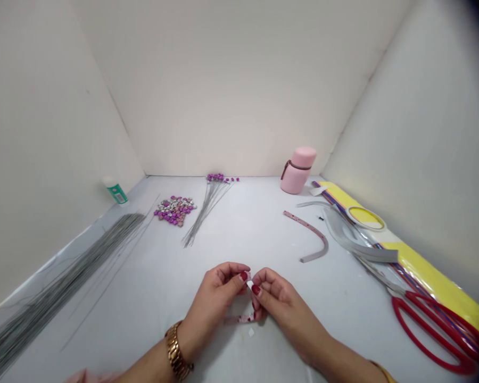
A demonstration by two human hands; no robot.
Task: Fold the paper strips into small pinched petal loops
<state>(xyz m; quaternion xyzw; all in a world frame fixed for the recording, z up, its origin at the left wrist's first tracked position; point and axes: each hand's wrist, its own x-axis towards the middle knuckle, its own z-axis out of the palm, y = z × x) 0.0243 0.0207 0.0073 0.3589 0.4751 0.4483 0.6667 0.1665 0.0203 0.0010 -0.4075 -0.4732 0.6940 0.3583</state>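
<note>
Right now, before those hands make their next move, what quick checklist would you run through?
1. Speckled pink-and-white strip held between the left hand and right hand: ok.
2. Its pinched part, behind the red-nailed fingertips: cannot tell.
3. Small white scrap lying loose on the white tabletop below the hands: not ok.
4. Gold link wristwatch on the left wrist, apart from the strip: ok.
5. Red-handled steel scissors lying off to the right, apart from the hands: ok.
6. Long grey wire bundle lying off to the left, apart from the hands: ok.
</note>
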